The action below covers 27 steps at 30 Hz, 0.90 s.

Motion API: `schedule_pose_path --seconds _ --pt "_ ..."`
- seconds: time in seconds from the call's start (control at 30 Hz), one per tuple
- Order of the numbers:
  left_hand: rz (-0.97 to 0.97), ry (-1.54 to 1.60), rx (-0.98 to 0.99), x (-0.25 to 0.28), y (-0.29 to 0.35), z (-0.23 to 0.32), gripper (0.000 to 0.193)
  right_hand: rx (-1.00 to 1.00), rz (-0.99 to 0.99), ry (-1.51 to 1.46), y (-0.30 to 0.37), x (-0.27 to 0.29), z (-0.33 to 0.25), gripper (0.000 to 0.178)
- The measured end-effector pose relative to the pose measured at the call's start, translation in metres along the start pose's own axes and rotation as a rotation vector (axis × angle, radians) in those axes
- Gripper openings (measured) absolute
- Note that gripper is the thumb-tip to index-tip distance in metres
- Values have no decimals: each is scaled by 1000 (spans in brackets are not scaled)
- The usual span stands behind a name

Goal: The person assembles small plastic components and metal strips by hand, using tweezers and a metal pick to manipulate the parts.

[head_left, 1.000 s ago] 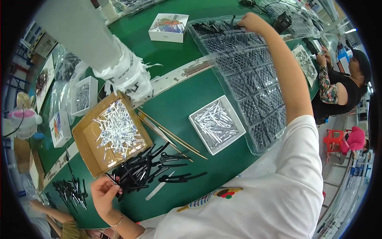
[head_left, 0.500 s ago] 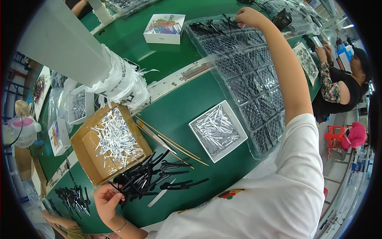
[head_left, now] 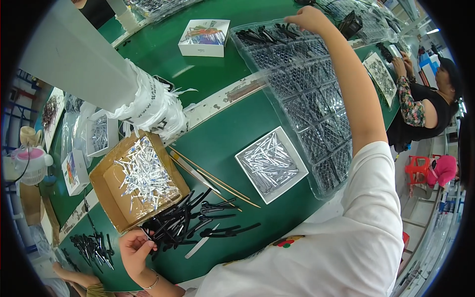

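My left hand (head_left: pixel 137 247) pinches the end of a slim black clip at the near edge of a pile of long black clips (head_left: pixel 174 222). Beside that pile, a brown cardboard box (head_left: pixel 105 185) holds many small white and silver strips (head_left: pixel 143 173). With the arm stretched far out, my right hand (head_left: pixel 308 20) hovers over the far end of a clear compartment tray (head_left: pixel 309 104), its fingers extended and nothing visible in them. Several black clips (head_left: pixel 260 34) lie in the tray's far row just below it. Nearer compartments hold dark pieces under a shiny crosshatched surface.
A white box of silver strips (head_left: pixel 271 161) stands between the pile and tray. Thin wooden sticks (head_left: pixel 222 183) and a pale flat blade-like strip (head_left: pixel 200 245) lie nearby. A wrapped pillar (head_left: pixel 153 104) rises at left. A co-worker (head_left: pixel 420 109) sits at the far right.
My right hand has shifted slightly left and away from the black clips at the tray's far row, its fingers straighter. My left hand stays at the pile with its clip.
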<state>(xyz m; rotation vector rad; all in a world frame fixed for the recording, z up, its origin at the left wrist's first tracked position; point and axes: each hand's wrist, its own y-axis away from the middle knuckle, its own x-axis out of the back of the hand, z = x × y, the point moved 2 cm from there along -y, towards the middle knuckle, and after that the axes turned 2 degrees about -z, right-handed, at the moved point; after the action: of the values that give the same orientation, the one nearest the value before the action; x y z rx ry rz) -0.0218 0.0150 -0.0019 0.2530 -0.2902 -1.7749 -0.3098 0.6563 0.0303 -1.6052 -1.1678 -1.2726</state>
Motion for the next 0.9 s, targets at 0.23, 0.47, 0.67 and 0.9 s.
schedule_pose_path --seconds 0.23,0.47,0.67,0.9 --pt "-47 21 -12 -1 -2 -4 19 -114 62 -370 -38 -21 24 44" --pt "59 26 14 -11 3 0 21 271 317 -354 136 53 -106 25" --pt "-28 181 19 -37 9 5 15 1210 81 -165 344 10 -258 61" --pt "-392 285 158 -59 2 4 8 1339 188 132 405 -48 -306 28"
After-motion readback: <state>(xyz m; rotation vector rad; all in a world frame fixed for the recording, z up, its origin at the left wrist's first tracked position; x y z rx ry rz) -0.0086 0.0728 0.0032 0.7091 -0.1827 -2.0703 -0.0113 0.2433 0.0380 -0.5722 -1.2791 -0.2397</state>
